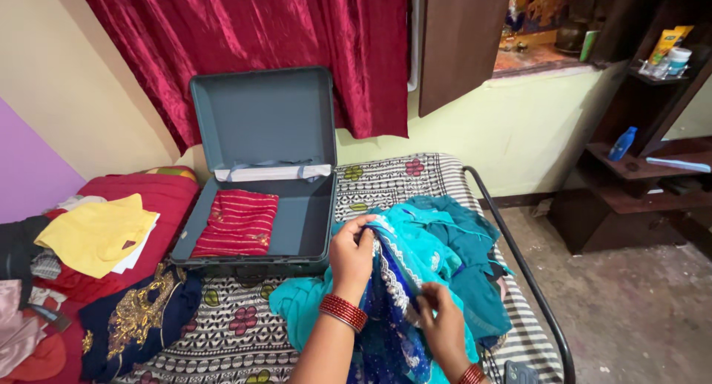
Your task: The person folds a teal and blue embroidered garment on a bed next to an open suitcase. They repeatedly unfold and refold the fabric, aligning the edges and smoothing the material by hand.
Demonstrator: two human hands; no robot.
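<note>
Both hands grip a turquoise and blue garment (404,258) bunched over the bed (245,332). The left hand (352,254) pinches its embroidered edge near the top; the right hand (443,321) is closed on the cloth lower down, so the two sit apart. Red bangles (343,312) ring the left wrist. Just left of the garment an open grey suitcase (259,124) lies on the bed, with a folded red cloth (237,223) inside. Farther left a yellow cloth (96,232) tops a pile, near a navy cloth (137,317) with gold embroidery.
</note>
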